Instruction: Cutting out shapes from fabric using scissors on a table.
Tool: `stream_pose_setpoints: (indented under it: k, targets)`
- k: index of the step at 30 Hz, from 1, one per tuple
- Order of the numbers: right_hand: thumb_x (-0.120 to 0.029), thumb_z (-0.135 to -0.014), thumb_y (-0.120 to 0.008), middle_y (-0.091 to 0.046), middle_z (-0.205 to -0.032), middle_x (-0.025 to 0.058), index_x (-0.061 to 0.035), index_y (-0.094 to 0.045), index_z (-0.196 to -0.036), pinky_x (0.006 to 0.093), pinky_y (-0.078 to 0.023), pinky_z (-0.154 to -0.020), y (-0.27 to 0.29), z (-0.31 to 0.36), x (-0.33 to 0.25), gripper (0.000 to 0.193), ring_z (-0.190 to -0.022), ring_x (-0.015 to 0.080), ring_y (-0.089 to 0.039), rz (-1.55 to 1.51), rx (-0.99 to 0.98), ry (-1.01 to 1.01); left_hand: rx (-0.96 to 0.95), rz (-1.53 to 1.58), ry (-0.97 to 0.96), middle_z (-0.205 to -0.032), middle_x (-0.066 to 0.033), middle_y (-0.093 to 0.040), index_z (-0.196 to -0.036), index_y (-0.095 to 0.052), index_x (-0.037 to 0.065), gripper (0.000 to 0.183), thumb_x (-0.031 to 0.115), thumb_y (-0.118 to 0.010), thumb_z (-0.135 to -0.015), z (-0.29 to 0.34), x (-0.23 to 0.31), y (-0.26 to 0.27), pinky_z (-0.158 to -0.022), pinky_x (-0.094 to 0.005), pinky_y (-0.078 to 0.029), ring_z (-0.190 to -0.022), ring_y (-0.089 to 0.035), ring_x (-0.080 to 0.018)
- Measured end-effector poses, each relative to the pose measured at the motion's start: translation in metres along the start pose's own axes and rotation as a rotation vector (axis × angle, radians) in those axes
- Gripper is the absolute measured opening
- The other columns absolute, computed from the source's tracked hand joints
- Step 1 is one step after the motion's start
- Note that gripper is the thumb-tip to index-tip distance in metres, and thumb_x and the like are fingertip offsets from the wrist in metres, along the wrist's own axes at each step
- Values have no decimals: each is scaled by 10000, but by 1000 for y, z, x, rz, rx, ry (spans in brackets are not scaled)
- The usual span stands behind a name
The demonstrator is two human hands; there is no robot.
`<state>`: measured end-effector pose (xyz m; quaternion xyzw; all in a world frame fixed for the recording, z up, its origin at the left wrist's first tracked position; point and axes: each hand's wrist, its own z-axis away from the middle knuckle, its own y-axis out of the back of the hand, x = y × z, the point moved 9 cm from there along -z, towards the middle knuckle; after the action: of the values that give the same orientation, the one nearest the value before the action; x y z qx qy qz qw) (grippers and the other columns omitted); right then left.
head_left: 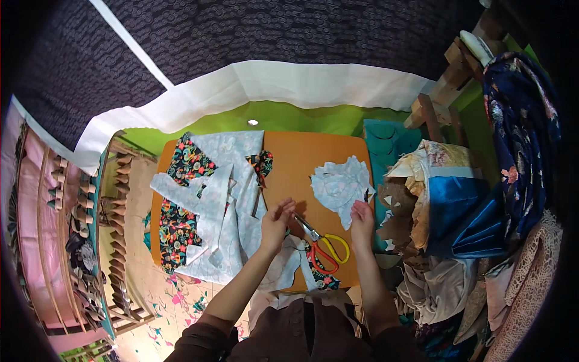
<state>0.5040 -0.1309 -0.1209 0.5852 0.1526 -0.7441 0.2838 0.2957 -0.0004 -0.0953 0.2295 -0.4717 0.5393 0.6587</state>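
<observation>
On the orange worktop (313,154), directly ahead of the person, a pair of scissors (322,241) lay between the two hands. Their long axis ran diagonally, blades pointing up and left toward the left hand (276,223), the yellow and orange loops lying down and right, beside the right hand (362,222). The right hand was nearer the handles; the left was nearer the blade tips.

The left hand was raised with fingers drawn together, apparently pinching something small at the fingertips; what it held could not be made out. The right hand rested with fingers loosely curled at the lower edge of a stack of pale blue cut pieces (341,184); whether it gripped them could not be told.

A heap of pale blue and floral fabric (211,205) lay to the left of the left hand. The scissors' blade tips were partly hidden behind the left thumb, and the worktop's near edge was covered by cloth and the person's lap.
</observation>
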Motion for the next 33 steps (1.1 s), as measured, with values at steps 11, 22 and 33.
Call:
stream_pose_setpoints:
  k: [11, 22, 33]
  targets:
    - [-17, -837, -426, -581, -875, 103, 30, -493, -979, 253, -456, -718, -137, 119, 6, 164, -798, 153, -578, -23, -705, 65, -259, 24, -174, -1225, -99, -408, -1147, -463, 28, 592, -181, -260, -632, 64, -20, 40, -955, -270, -276, -1157, -372, -188]
    - [-51, -854, -416, -537, -930, 104, 31, -452, -1037, 266, -447, -762, -233, 196, -1, 204, -856, 155, -545, -27, -930, -143, 293, -579, -328, -985, -103, -526, -1033, -506, 42, 338, -48, -413, -721, 90, 36, 233, -689, -275, -439, -846, -540, -189]
    - [-39, -756, -513, -544, -955, 102, -49, -540, -1035, 271, -436, -756, -312, 202, 9, 280, -915, 173, -511, 405, -730, 291, -25, -460, -229, -978, -123, -544, -1068, -471, -2, 341, 38, -467, -730, 67, 6, 266, -733, -266, -430, -851, -545, -183]
